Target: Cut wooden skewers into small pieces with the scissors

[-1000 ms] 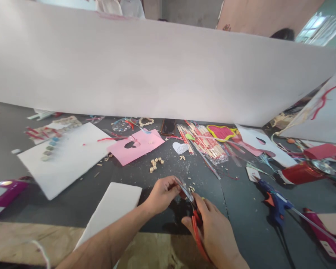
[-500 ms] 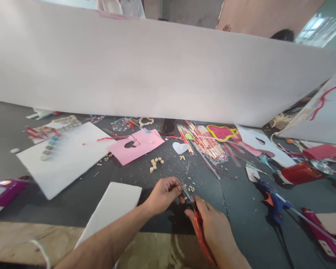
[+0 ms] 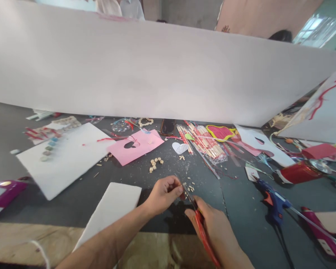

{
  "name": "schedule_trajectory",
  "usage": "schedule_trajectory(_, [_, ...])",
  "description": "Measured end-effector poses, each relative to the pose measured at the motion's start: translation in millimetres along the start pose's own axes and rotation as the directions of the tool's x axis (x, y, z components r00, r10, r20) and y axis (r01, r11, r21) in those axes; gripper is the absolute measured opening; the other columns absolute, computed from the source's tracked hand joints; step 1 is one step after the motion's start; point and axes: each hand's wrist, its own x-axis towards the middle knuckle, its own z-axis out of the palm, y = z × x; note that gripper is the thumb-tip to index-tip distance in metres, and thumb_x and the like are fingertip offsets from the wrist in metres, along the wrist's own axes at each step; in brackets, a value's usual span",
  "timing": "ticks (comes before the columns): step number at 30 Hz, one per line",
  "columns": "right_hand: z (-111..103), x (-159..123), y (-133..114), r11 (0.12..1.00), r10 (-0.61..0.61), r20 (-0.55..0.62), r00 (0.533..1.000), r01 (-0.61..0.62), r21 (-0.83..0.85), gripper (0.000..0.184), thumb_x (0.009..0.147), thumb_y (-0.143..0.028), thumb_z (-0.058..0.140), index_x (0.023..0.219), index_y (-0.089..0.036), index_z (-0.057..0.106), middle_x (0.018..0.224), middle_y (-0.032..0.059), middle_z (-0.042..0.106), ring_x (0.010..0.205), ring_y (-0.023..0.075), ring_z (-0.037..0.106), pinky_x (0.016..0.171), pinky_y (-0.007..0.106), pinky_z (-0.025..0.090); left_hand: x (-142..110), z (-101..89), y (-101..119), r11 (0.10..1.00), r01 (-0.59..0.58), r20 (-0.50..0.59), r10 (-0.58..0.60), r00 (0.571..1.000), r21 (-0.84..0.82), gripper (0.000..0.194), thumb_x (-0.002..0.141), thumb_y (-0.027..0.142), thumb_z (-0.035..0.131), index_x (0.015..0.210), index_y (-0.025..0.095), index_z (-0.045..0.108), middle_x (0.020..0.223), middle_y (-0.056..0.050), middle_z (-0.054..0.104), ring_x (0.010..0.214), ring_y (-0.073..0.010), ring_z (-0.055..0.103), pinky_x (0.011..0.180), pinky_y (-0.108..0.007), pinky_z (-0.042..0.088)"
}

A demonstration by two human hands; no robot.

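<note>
In my right hand (image 3: 217,224) is a pair of red-handled scissors (image 3: 201,224), with the blades pointing up and left. My left hand (image 3: 165,192) is closed in a pinch beside the blade tips. Whatever sits between its fingertips is too small to make out. Several small pale cut pieces (image 3: 190,186) lie on the dark table just beyond the blades. Farther off is a loose cluster of pale beads or little blocks (image 3: 156,163). A white paper heart (image 3: 180,148) with a patterned half lies behind them.
White foam board (image 3: 117,198) lies by my left forearm. A pink sheet (image 3: 134,147) and bundled sticks (image 3: 204,142) lie farther back. At right are a blue glue gun (image 3: 276,203) and a red can (image 3: 304,172). A tall white panel (image 3: 168,67) borders the back.
The scissors have shifted slightly, and their blades look narrower from here. Both hands stay in nearly the same place.
</note>
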Motion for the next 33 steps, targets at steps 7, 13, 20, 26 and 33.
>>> schedule_trajectory(7, [-11, -6, -8, 0.994, -0.035, -0.087, 0.996, 0.026, -0.102, 0.047, 0.078, -0.043, 0.056, 0.119, -0.022, 0.046, 0.098, 0.0078, 0.063, 0.089, 0.0239, 0.061, 0.067, 0.031, 0.047, -1, -1.7, -6, 0.997, -0.070, 0.037, 0.069, 0.997, 0.026, 0.026, 0.083, 0.035, 0.051, 0.075, 0.012, 0.059, 0.070, -0.005, 0.064, 0.067, -0.0134, 0.058, 0.062, -0.022, 0.041])
schedule_trajectory(13, [-3, -11, -3, 0.986, -0.073, -0.112, 0.991, 0.055, -0.158, 0.049, 0.080, -0.047, 0.053, 0.120, -0.021, 0.045, 0.097, 0.0087, 0.062, 0.089, 0.0241, 0.060, 0.069, 0.033, 0.048, -1, -2.1, -4, 0.989, 0.082, 0.154, -0.063, 0.986, -0.122, 0.028, 0.080, 0.040, 0.055, 0.074, 0.013, 0.056, 0.061, -0.003, 0.064, 0.042, -0.0049, 0.040, 0.043, -0.018, 0.027])
schedule_trajectory(20, [3, -10, -2, 0.966, -0.143, -0.150, 0.978, 0.105, -0.236, 0.040, 0.089, -0.045, 0.038, 0.114, -0.016, 0.050, 0.089, 0.0091, 0.067, 0.076, 0.0218, 0.065, 0.060, 0.030, 0.048, -1, -1.5, -3, 0.997, 0.067, 0.123, -0.061, 0.991, -0.046, 0.030, 0.080, 0.041, 0.054, 0.071, 0.013, 0.058, 0.062, -0.004, 0.064, 0.045, -0.0062, 0.044, 0.044, -0.018, 0.028])
schedule_trajectory(26, [-1, -6, -1, 0.968, -0.080, -0.072, 0.994, 0.060, -0.244, 0.034, 0.087, -0.042, 0.043, 0.106, -0.017, 0.055, 0.080, 0.0060, 0.070, 0.062, 0.0208, 0.067, 0.050, 0.027, 0.046, 0, 3.4, -4, 0.997, 0.073, 0.083, -0.070, 0.994, -0.024, 0.027, 0.081, 0.038, 0.053, 0.071, 0.013, 0.057, 0.060, -0.003, 0.064, 0.051, -0.0095, 0.053, 0.050, -0.020, 0.035])
schedule_trajectory(33, [-4, -6, 3, 0.997, -0.027, -0.007, 1.000, 0.026, -0.068, 0.028, 0.084, -0.037, 0.047, 0.107, -0.023, 0.056, 0.082, 0.0036, 0.071, 0.067, 0.0190, 0.068, 0.052, 0.023, 0.045, -1, 4.1, -2, 0.998, 0.044, 0.043, -0.046, 0.998, 0.051, 0.029, 0.081, 0.039, 0.052, 0.069, 0.013, 0.056, 0.060, -0.003, 0.063, 0.057, -0.0125, 0.058, 0.056, -0.022, 0.040])
